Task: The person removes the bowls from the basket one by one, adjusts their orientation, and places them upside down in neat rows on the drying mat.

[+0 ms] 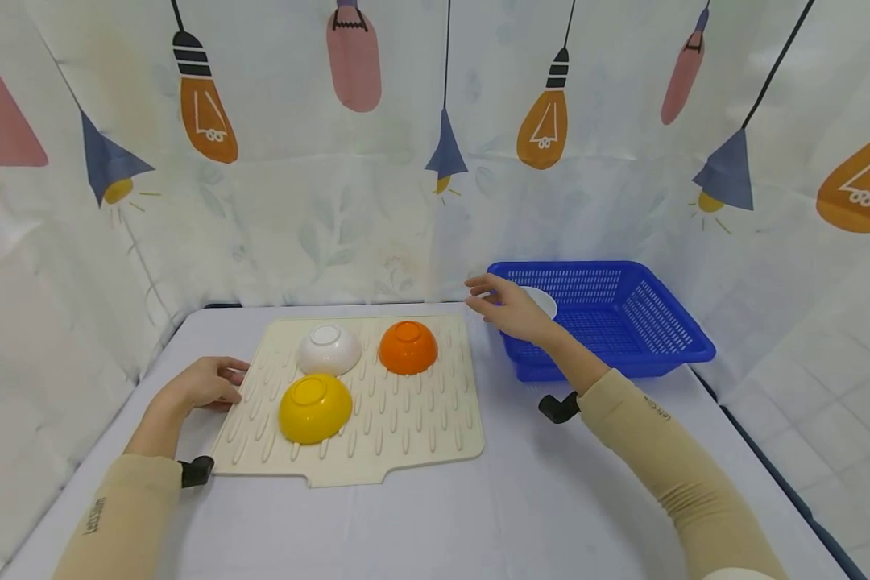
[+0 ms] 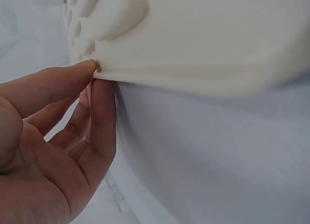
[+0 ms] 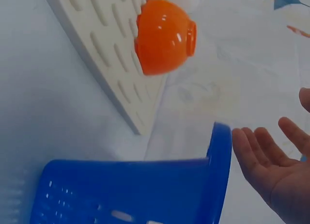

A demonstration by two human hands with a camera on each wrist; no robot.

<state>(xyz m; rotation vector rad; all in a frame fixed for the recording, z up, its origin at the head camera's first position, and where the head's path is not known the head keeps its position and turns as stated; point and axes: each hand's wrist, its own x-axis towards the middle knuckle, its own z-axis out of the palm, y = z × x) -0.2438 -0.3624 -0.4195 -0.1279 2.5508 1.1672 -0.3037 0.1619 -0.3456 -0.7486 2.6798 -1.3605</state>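
A cream draining mat (image 1: pixel 420 435) with raised ridges lies on the table, bearing an upside-down white bowl (image 1: pixel 329 350), an orange bowl (image 1: pixel 408 348) and a yellow bowl (image 1: pixel 315 409). My left hand (image 1: pixel 205 382) pinches the mat's left edge between thumb and fingers, as the left wrist view shows. Over the left rim of a blue basket (image 1: pixel 667 338), my right hand (image 1: pixel 511 308) is held with loosely extended fingers and nothing in it. Inside that basket sits a white bowl (image 1: pixel 540 301), partly hidden behind the right hand.
The white-covered table (image 1: pixel 478 524) ends at a dark edge on the right. A curtain (image 1: pixel 406 225) printed with lamps and bulbs hangs behind it and at the sides. The basket stands at the back right, a short gap from the mat.
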